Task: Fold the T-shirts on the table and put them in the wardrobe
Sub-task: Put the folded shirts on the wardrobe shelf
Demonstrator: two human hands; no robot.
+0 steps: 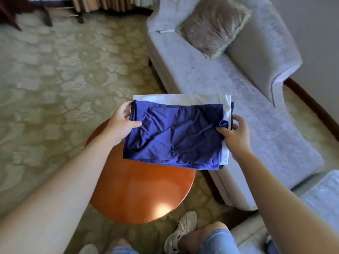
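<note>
A stack of folded T-shirts is lifted above the round orange table [139, 195]. On top lies a blue T-shirt [174, 136], with a white T-shirt [176, 99] under it and a dark edge showing at the stack's right side. My left hand [121, 123] grips the stack's left edge, thumb on the blue cloth. My right hand [234, 132] grips the right edge, thumb pinching a bunched corner of the blue shirt. No wardrobe is in view.
A pale grey sofa [238, 88] with a beige cushion [212, 26] stands to the right of the table. Patterned carpet [55, 70] covers the floor at left. Dark furniture legs [45, 15] stand at the far top left. My legs and shoes [183, 230] are below the table.
</note>
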